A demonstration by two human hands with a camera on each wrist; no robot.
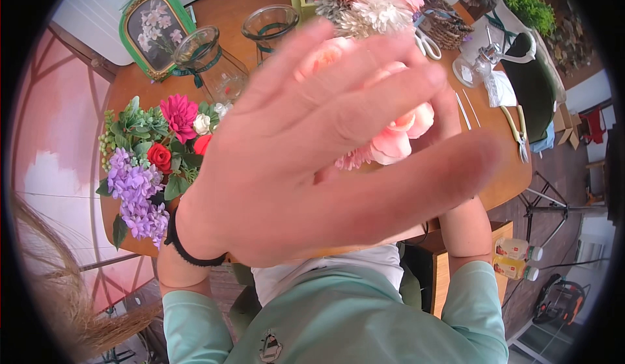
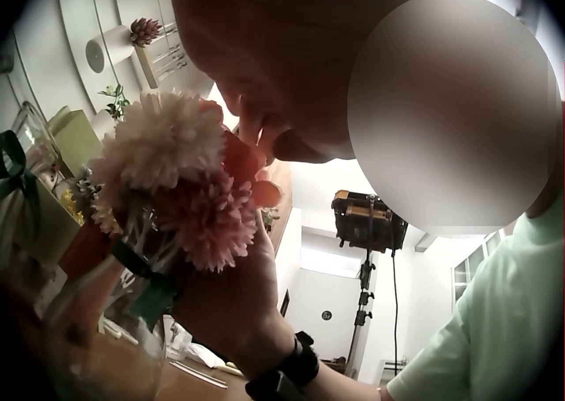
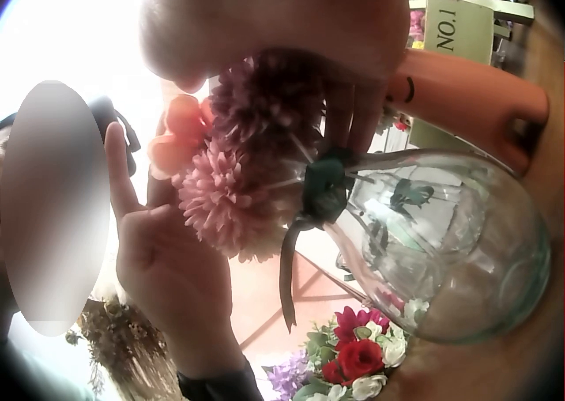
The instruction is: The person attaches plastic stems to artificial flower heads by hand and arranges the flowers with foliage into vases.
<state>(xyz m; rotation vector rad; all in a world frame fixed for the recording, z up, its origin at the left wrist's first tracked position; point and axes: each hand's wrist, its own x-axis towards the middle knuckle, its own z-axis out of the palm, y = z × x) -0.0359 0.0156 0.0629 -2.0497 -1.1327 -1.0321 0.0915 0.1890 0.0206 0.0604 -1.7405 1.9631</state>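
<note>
Peach and pink artificial flowers (image 1: 397, 133) stand in a clear glass vase (image 3: 477, 251) with a dark green ribbon (image 3: 325, 189) at its neck. My left hand (image 1: 325, 136), with a black band at its wrist, covers much of the bouquet in the head view, fingers spread and fairly straight. In the left wrist view its fingertips reach the peach petals. My right hand (image 2: 234, 299) is against the other side of the bouquet, mostly hidden in the head view. The right wrist view shows its extended fingers beside the blooms. A pink pompom flower (image 2: 216, 220) faces the left wrist camera.
Colourful artificial flowers (image 1: 153, 169) lie on the left of the wooden table (image 1: 498, 185). Farther back stand two glass vases, one in front (image 1: 211, 68), and a green picture frame (image 1: 156, 32). Scissors (image 1: 426, 44) and pliers (image 1: 519, 133) lie to the right.
</note>
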